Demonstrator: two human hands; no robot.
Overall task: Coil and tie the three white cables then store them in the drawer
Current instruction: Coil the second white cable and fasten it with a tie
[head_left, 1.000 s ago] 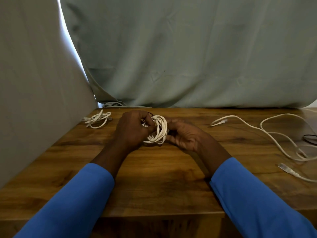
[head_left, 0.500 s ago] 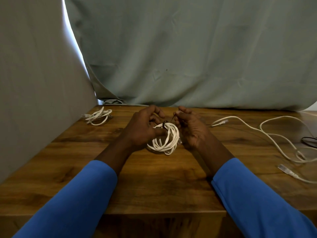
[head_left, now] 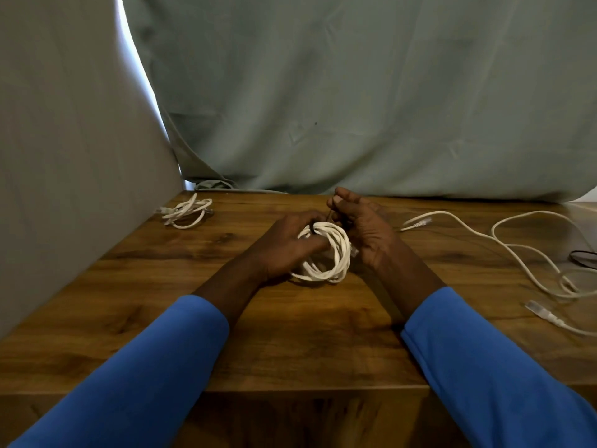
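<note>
The left hand [head_left: 281, 250] is gripping the coiled cable [head_left: 339, 257], which is lying on the worktop [head_left: 290, 344]. The right hand [head_left: 366, 229] is pinching a thin dark tie [head_left: 328, 217] at this coil's far edge. A second bundle [head_left: 185, 213] is lying far left of the coil, a loose cable [head_left: 517, 257] right of it.

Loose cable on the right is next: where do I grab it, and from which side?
Pinch the loose cable just behind the plug nearest the right hand, coming down from above. It lies flat on the table, and that end is free and closest, so the rest should trail behind.
</note>
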